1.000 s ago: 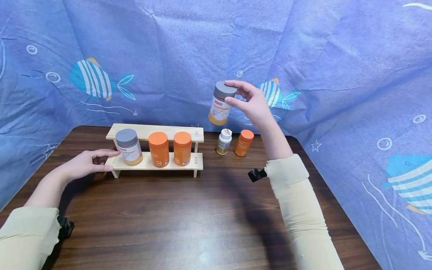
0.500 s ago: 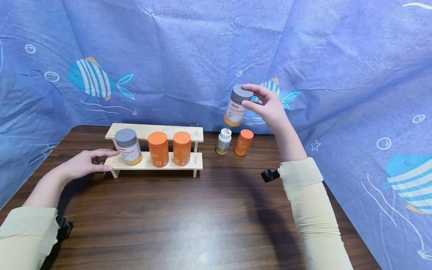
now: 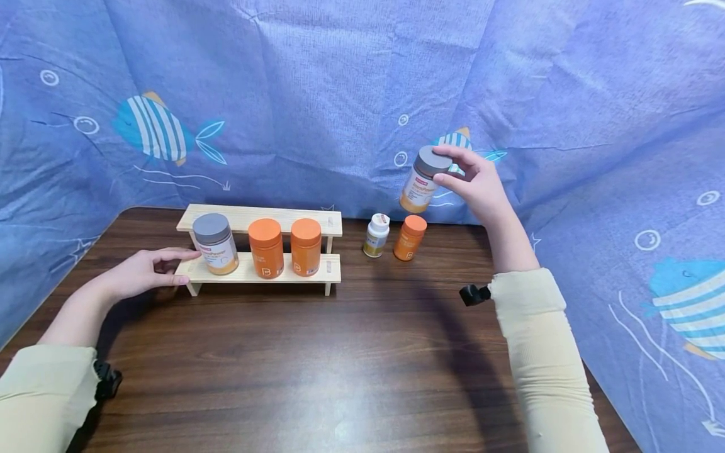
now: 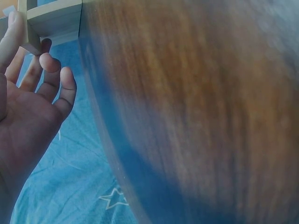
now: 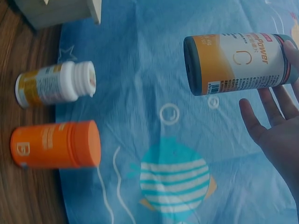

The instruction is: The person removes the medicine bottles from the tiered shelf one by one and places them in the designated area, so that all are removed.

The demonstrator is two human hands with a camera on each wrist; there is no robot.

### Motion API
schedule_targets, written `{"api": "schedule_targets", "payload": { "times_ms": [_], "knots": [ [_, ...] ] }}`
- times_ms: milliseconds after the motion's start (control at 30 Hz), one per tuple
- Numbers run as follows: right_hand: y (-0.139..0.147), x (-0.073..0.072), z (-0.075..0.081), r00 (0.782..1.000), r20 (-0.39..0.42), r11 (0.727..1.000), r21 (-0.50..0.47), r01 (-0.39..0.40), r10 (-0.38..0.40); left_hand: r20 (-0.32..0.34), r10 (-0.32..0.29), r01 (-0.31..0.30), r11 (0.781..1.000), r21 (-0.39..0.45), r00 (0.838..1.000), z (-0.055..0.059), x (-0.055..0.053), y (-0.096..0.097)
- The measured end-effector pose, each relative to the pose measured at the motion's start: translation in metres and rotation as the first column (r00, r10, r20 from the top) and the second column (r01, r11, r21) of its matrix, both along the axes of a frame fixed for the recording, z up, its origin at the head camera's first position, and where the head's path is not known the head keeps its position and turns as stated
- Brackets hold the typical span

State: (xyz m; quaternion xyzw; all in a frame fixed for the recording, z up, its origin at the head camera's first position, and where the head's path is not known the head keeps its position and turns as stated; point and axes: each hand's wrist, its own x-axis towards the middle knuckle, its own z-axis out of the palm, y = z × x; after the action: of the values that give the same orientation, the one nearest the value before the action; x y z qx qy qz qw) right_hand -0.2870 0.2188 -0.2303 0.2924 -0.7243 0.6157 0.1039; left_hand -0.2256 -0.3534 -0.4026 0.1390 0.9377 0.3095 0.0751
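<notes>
A supplement jar (image 3: 420, 182) with a grey lid and a white-and-orange label is held in the air, tilted, by my right hand (image 3: 472, 180). Thumb and fingers pinch the lid, and in the right wrist view the jar (image 5: 243, 63) lies across the upper right. At the left end of a two-tier wooden rack (image 3: 255, 220), my left hand (image 3: 141, 274) grips the lower board between thumb and fingers. That board carries a similar grey-lidded jar (image 3: 216, 246) and two orange bottles (image 3: 266, 251), all upright. The left wrist view shows the hand (image 4: 35, 102) at the rack's end (image 4: 53, 18).
Right of the rack, a small white-capped bottle (image 3: 376, 236) and an orange bottle (image 3: 410, 239) stand on the dark wooden table (image 3: 272, 365). A blue fish-patterned cloth (image 3: 317, 94) hangs behind the table and along its sides.
My right hand has carried the grey-lidded jar rightward and slightly down, from above the white-capped bottle to above the orange one. My left hand and the rack have stayed in place.
</notes>
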Motion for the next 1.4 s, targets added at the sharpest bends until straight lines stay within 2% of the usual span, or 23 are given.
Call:
{"api": "schedule_targets", "payload": {
  "times_ms": [367, 600, 933, 1233, 1400],
  "knots": [
    [0.033, -0.002, -0.012, 0.998, 0.019, 0.997, 0.049, 0.067, -0.068, 0.000, -0.007, 0.007, 1.000, 0.008, 1.000, 0.000, 0.000, 0.000],
    [0.048, -0.004, -0.025, 0.990, 0.074, 0.990, 0.090, 0.113, -0.120, -0.006, 0.003, -0.003, 1.000, 0.018, 1.000, -0.001, 0.003, 0.000],
    [0.073, -0.010, -0.051, 0.974, 0.087, 0.966, 0.170, 0.195, -0.211, -0.026, -0.015, 0.015, 1.000, 0.002, 1.000, 0.001, 0.003, 0.002],
    [0.087, -0.012, -0.075, 0.975, 0.082, 0.973, 0.124, 0.194, -0.205, -0.010, -0.010, 0.010, 1.000, -0.007, 1.000, 0.000, 0.001, 0.001],
    [0.090, -0.013, -0.088, 0.969, 0.099, 0.967, 0.139, 0.214, -0.228, -0.006, -0.012, 0.012, 1.000, -0.005, 1.000, -0.001, 0.002, 0.000]
  ]
}}
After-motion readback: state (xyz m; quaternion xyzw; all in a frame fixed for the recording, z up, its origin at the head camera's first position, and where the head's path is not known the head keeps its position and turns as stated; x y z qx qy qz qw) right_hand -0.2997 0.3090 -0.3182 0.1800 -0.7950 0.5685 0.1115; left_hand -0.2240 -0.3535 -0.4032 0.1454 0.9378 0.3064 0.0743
